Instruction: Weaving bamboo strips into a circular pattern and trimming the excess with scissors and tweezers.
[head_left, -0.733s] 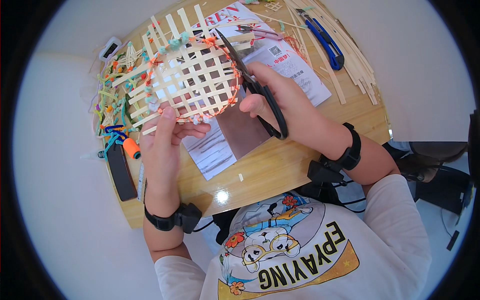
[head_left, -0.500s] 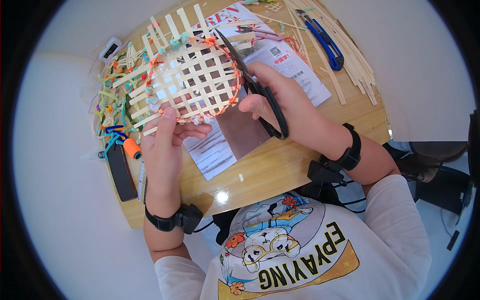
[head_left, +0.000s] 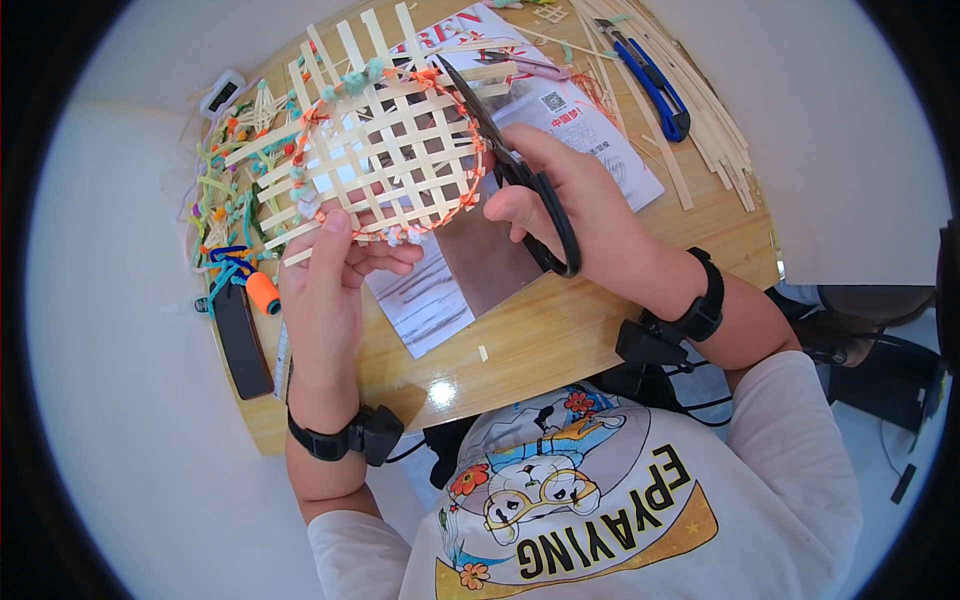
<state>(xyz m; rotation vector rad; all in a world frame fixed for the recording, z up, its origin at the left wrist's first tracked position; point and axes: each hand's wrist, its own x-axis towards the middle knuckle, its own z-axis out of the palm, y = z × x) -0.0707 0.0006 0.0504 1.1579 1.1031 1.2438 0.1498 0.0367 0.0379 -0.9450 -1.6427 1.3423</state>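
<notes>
My left hand pinches the lower left edge of a woven lattice of pale bamboo strips, holding it above the table. Orange, mint and whitish yarn is wound in a ring around the weave. Untrimmed strip ends stick out past the ring at the top and left; along the right side the ends are short. In my right hand is a pair of black scissors, fingers through the handles. Their blades point up and left, beside the upper right rim of the lattice, where strips still extend to the right.
Under the lattice lies a printed magazine. A blue utility knife and loose bamboo strips are at the far right. Tangled coloured yarn, an orange spool and a dark oblong case line the left edge.
The lattice has shifted very slightly, and the scissors have moved a little to the right with my right hand. Both hands keep their hold.
</notes>
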